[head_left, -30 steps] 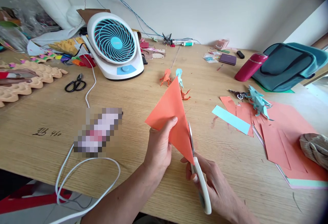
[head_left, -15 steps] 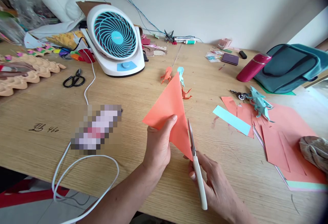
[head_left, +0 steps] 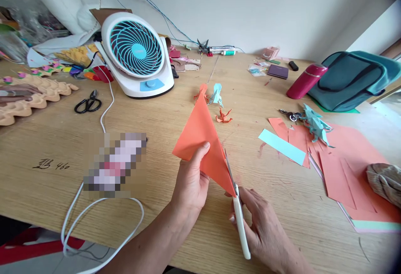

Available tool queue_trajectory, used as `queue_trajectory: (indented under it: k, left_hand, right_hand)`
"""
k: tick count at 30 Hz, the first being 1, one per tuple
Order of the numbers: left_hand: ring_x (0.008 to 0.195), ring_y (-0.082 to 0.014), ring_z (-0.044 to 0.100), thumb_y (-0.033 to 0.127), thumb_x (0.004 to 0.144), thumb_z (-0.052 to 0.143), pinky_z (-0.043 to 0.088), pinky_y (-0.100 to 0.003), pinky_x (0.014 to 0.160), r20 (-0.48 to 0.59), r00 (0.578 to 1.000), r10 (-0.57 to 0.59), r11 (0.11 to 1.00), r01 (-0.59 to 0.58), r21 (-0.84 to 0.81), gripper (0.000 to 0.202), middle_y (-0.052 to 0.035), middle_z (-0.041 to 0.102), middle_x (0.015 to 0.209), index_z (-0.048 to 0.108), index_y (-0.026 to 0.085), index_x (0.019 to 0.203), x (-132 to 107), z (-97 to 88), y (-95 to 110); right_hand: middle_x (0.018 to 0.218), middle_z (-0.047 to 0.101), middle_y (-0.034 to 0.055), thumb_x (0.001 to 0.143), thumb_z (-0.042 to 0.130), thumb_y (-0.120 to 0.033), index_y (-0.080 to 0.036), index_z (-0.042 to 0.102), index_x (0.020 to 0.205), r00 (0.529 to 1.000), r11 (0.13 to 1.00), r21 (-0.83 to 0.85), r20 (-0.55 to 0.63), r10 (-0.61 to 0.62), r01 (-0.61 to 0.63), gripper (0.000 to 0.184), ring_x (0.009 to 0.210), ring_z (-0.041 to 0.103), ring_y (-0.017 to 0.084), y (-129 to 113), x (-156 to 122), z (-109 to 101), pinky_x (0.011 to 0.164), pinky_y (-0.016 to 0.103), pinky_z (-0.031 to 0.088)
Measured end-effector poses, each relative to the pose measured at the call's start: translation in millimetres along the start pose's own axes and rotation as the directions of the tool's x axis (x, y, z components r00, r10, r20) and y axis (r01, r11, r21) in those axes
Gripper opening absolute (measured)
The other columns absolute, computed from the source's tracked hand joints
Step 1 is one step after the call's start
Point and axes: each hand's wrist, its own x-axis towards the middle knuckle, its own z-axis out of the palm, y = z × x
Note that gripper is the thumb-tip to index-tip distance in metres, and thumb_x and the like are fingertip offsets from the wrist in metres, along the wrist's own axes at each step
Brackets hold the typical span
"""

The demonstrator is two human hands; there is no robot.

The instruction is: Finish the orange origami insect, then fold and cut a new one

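My left hand (head_left: 191, 182) pinches a folded orange paper triangle (head_left: 203, 140) and holds it upright above the wooden table (head_left: 62, 140). My right hand (head_left: 263, 228) grips white-handled scissors (head_left: 239, 219), whose blades lie along the triangle's lower right edge. Small folded paper figures, orange (head_left: 224, 116) and light blue (head_left: 216, 93), lie just beyond the triangle.
A white and blue desk fan (head_left: 136, 54) stands at the back left, its white cable (head_left: 103, 224) looping off the near edge. Black scissors (head_left: 87, 103) lie left. Orange paper sheets (head_left: 347, 169), a blue strip (head_left: 282, 146), a red flask (head_left: 305, 82) and a teal bag (head_left: 354, 79) sit right.
The triangle and my left hand have shifted slightly left and down. The scissor blades have moved further up along the paper's right edge.
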Motion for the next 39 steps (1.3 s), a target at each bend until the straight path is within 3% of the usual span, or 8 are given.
queue_trajectory:
  k: [5,15,20,28,39]
  left_hand:
    - [0.075,-0.0139,0.071,0.02,0.067,0.087,0.055,-0.022,0.064,0.027,0.999,0.033,0.999,-0.034,0.032,0.033,0.0021,0.075,0.087,0.069,0.02,0.095,-2.8,-1.5,-1.2]
    - [0.086,-0.017,0.072,0.023,0.07,0.085,0.055,-0.023,0.065,0.017,0.999,0.032,0.994,-0.034,0.106,0.027,0.0013,0.076,0.096,0.069,0.024,0.092,-4.4,-1.8,-5.7]
    - [0.08,-0.0146,0.072,0.022,0.071,0.085,0.056,-0.022,0.064,0.019,1.0,0.016,0.995,-0.018,0.095,0.025,0.0022,0.075,0.09,0.069,0.023,0.091,-4.9,0.1,-5.6]
    - [0.083,-0.0159,0.073,0.024,0.069,0.087,0.056,-0.022,0.067,0.01,1.0,0.015,0.996,-0.016,0.082,0.031,0.0016,0.076,0.092,0.07,0.021,0.095,-5.9,-0.3,-5.4]
    - [0.08,-0.0124,0.072,0.021,0.075,0.084,0.057,-0.018,0.066,0.078,0.997,0.0,0.999,-0.003,0.042,0.026,0.0017,0.075,0.09,0.071,0.02,0.097,-6.0,1.0,-3.6]
  right_hand:
    - [0.07,0.057,-0.0011,0.092,0.05,-0.031,-0.024,0.041,0.075,1.0,1.0,-0.025,0.001,-0.002,0.002,0.02,0.063,0.053,0.016,1.1,-0.7,-1.2,0.062,0.029,0.04]
    - [0.064,0.051,-0.0031,0.091,0.053,-0.031,-0.024,0.039,0.073,1.0,1.0,-0.023,-0.019,0.004,-0.005,0.023,0.058,0.047,0.015,2.8,-2.6,-1.2,0.06,0.027,0.036]
    - [0.064,0.049,-0.0036,0.092,0.052,-0.029,-0.024,0.038,0.073,0.999,0.999,-0.051,-0.032,-0.015,0.013,0.024,0.058,0.045,0.014,5.9,-3.5,1.0,0.06,0.027,0.034]
    - [0.063,0.046,-0.0044,0.093,0.052,-0.028,-0.024,0.034,0.073,0.995,0.991,-0.119,-0.077,-0.068,0.058,0.027,0.056,0.043,0.013,8.1,-2.9,2.3,0.059,0.027,0.033]
    - [0.061,0.047,-0.0049,0.097,0.05,-0.029,-0.023,0.039,0.073,0.983,0.98,-0.166,-0.128,-0.132,0.11,0.027,0.054,0.043,0.012,9.9,-4.8,2.8,0.057,0.026,0.032]
